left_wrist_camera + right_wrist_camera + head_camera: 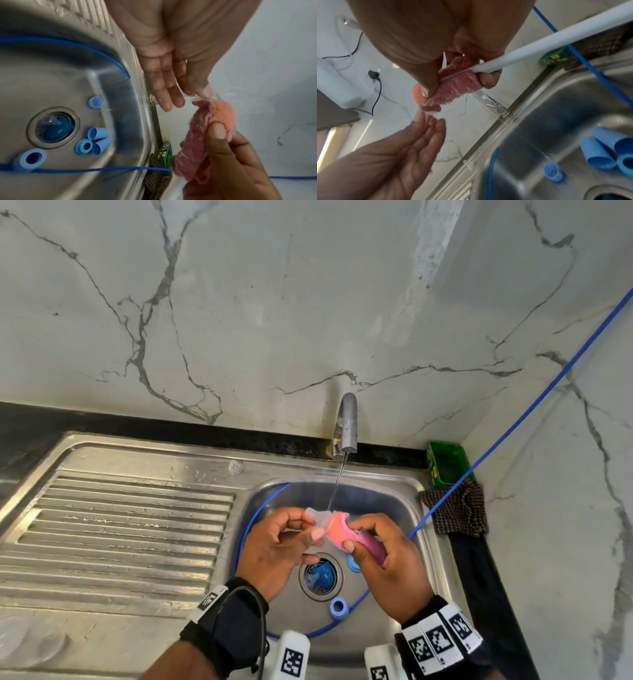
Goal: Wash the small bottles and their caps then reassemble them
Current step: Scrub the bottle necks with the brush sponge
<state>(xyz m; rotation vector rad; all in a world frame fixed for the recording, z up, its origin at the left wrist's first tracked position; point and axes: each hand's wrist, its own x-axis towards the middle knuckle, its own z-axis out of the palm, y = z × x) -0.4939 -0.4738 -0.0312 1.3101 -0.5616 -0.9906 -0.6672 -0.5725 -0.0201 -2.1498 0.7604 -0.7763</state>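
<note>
A small clear bottle (pixel 317 514), see-through and nearly colourless, sits above the sink (pixel 404 508) basin, right under the thin stream from the tap (pixel 346 422). The left hand (pixel 279 546) pinches it, thumb and forefinger closed on it while the other fingers (pixel 171 94) lie fairly straight beneath. Pressed against the bottle's far end is a pink sponge (pixel 342 534), orange on one face, fuzzy and wet; the right hand (pixel 390 563) grips it with thumb and fingers curled around it. Below the hands, on the sink floor around the drain (pixel 320 576), lie the blue caps (pixel 96 142): in the left wrist view five light blue pieces show, one ring near the back wall, a cluster of three just beside the drain, and one larger ring touching the blue cord (pixel 513 426). Something clear and something blue sit in the drain itself; what they are is unclear. The sink is stainless steel with a ribbed draining board (pixel 120 529) left of the basin, set in a dark desk (pixel 30 422). One clear small piece (pixel 235 466) rests on the sink rim left of the tap. Behind the tap rises a white marble-veined wall (pixel 274 302). Right of the basin lie one green box (pixel 447 463) and one dark checked cloth (pixel 459 511), the cord crossing over it into the basin.
</note>
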